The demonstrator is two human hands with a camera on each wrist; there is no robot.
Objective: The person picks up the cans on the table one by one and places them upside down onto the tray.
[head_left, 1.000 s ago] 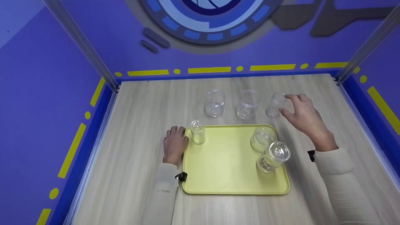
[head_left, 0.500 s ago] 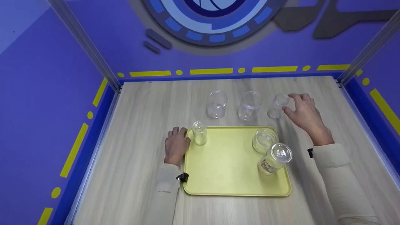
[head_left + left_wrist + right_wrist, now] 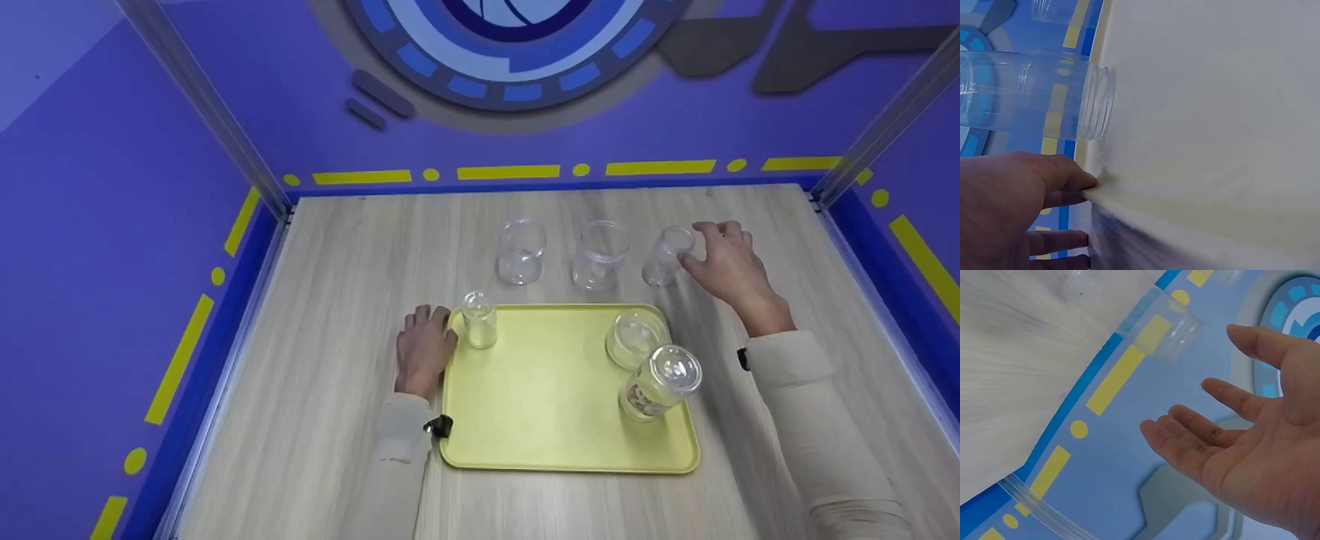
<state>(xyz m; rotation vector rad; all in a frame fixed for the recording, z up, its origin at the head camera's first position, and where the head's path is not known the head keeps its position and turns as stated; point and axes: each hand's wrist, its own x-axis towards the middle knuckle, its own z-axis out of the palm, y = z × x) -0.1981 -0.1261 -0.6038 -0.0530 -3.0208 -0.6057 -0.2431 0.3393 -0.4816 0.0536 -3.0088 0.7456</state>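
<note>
My right hand [image 3: 726,268] has its fingers spread beside a narrow clear glass jar [image 3: 667,256] at the back right of the table. In the right wrist view the palm of this right hand [image 3: 1247,444] faces that jar [image 3: 1165,326], with a gap between fingers and glass. My left hand [image 3: 425,347] is at the left edge of a yellow tray [image 3: 555,390]. The left wrist view has its thumb on the rim and a finger below, pinching it. A slim glass jar [image 3: 479,321] stands upside down on the tray close by, its threaded neck down.
Two wider clear jars, a left one [image 3: 521,253] and a middle one [image 3: 601,256], stand behind the tray. On the tray's right side are a low glass jar [image 3: 636,339] and a printed jar [image 3: 660,381]. Blue panels [image 3: 480,142] enclose the table.
My right hand has drawn slightly away from the narrow jar at the back right, which stays standing there. The left hand keeps its hold on the tray edge. The head view has shifted a little.
</note>
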